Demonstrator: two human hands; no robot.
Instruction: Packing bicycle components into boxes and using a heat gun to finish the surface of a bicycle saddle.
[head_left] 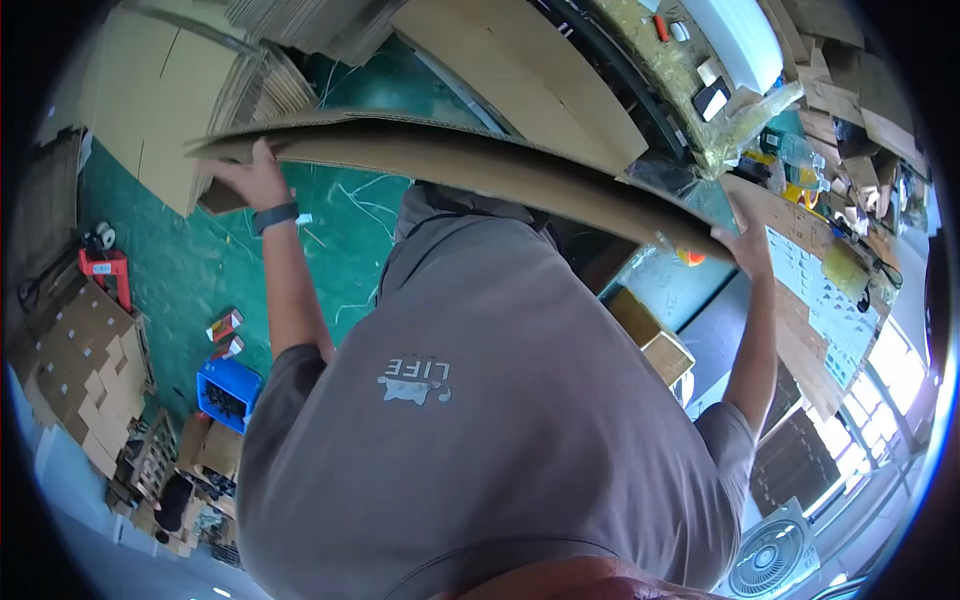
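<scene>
A long brown cardboard piece (460, 166), folded or doubled with a dark gap between its layers, stretches across in front of my body. My left hand (256, 182), with a dark band on the wrist, grips its left end, thumb on the near side. At the other end, my right hand (746, 243) holds the right edge, its fingers partly hidden by the board. Both arms are spread wide, and the cardboard slopes down toward the right.
Stacked flat cardboard (150, 90) stands at the far left, and a large sheet (530, 70) lies ahead. A cluttered workbench (800, 290) with bottles runs along the right. On the green floor (210, 260) are a blue bin (228, 392) and a red object (118, 275). A fan (768, 558) stands lower right.
</scene>
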